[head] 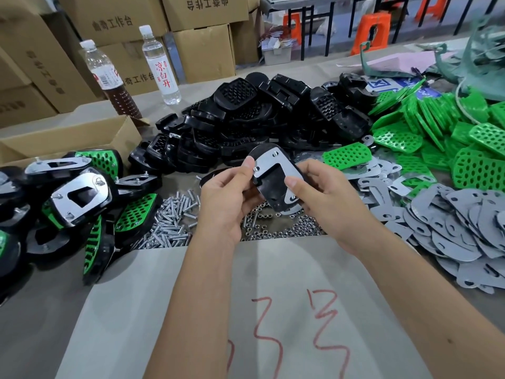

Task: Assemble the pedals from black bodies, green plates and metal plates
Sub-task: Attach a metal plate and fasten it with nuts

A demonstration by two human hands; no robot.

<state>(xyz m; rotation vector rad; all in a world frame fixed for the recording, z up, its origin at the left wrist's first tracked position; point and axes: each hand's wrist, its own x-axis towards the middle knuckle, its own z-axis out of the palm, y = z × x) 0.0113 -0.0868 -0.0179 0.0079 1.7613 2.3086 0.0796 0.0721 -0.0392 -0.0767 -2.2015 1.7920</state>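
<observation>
— What's nearest?

— A pale sheet (191,310) with red marks, both forearms over it. Above its far edge, the left hand (226,195) and right hand (322,198) pinch one pedal (273,184) in the air, thumbs on top: a black body with a metal plate (270,165) on its upper face, a bolt end by the left thumb.

— And under it?

— Bolts (172,222) and nuts (276,225) loose on the table. Finished pedals (79,198) lie left, grey metal plates (451,225) right.

— Further back?

— A heap of black bodies (259,119) at centre, green plates (426,127) to its right, two bottles (161,64) and cardboard boxes (202,50) beyond.
</observation>
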